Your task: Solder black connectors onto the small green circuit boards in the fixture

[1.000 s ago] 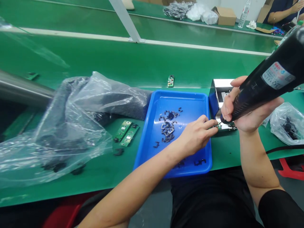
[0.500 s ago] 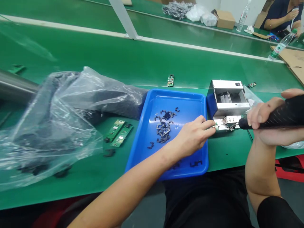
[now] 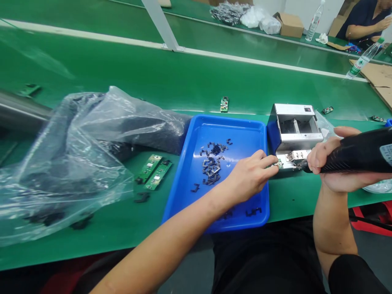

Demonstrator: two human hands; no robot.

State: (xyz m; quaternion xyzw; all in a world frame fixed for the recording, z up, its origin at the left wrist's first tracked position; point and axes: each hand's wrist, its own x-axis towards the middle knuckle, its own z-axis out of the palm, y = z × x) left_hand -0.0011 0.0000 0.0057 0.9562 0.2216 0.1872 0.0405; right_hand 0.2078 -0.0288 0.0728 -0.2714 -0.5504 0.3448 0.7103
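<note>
My left hand [image 3: 249,175] reaches over the blue tray [image 3: 196,134] and pinches a small green circuit board [image 3: 278,165] at the front of a silver metal fixture [image 3: 294,136]. My right hand [image 3: 337,165] is wrapped round a black electric screwdriver [image 3: 358,152], held nearly level with its tip at the fixture's front right. A heap of small dark clips [image 3: 212,162] lies in the tray.
A large clear plastic bag [image 3: 76,151] of dark parts lies on the left. Two green boards [image 3: 154,171] sit beside the tray, another small board [image 3: 224,104] behind it. A water bottle [image 3: 363,58] and cardboard [image 3: 378,77] are at far right. Another person sits at top right.
The screwdriver dropped from steeply tilted to nearly level and its tip shifted right off the small board. My left hand kept its pinch on the board.
</note>
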